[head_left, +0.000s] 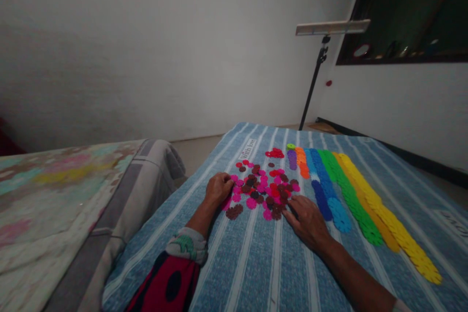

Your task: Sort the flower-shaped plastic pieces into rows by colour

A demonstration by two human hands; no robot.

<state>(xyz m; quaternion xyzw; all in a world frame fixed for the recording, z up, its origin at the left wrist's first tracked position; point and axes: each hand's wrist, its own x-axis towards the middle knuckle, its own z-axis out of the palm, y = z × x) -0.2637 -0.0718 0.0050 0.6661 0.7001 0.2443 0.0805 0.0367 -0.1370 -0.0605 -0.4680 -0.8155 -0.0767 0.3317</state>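
A loose pile of small notched discs [262, 185], mostly pink, red and brown, lies on the blue striped cloth [239, 248]. At the pile's left edge my left hand [218, 190] is closed, fingertips pressed together by the pink discs; whatever they hold is hidden. My right hand [307, 222] rests at the right edge, its fingers stretched out and touching brown discs. Close to a few brown discs [234, 212] is my left wrist. Right of the pile, discs lie sorted in overlapping rows: dark blue [321, 200], light blue [339, 214], green [356, 204] and yellow [395, 222].
Behind the pile are a red heap [275, 153], a purple row [291, 160] and an orange row [302, 162]. A second covered surface [73, 195] stands to the left, across a gap. Beyond the far edge rises a lamp stand [313, 83] before the wall.
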